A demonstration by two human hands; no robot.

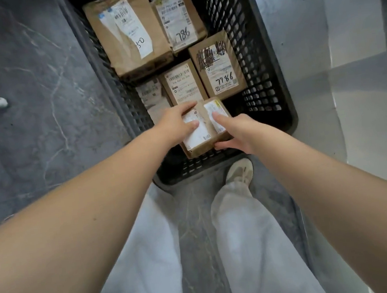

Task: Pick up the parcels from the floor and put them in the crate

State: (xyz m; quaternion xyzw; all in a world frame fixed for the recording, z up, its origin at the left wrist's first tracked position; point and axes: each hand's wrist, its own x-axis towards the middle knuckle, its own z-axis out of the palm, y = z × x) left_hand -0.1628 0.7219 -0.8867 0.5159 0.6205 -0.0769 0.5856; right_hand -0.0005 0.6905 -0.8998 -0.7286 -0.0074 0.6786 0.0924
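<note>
Dark marbled floor [46,104] bears the black crate [249,53] and a shoe [238,170].

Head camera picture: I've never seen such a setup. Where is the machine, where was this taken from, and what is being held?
There is no machine here. A person wears one camera on the head, and it looks down along their own arms. The two grips are bare hands. The left grip and the right grip together hold a small brown package with two white labels. I cannot tell whether it is one box or two side by side. They hold it over the near end of a black plastic crate, which stands on the grey floor. Several labelled brown parcels lie inside, among them a large parcel and a parcel marked 7786. Below are the person's pale trousers and a shoe.
</note>
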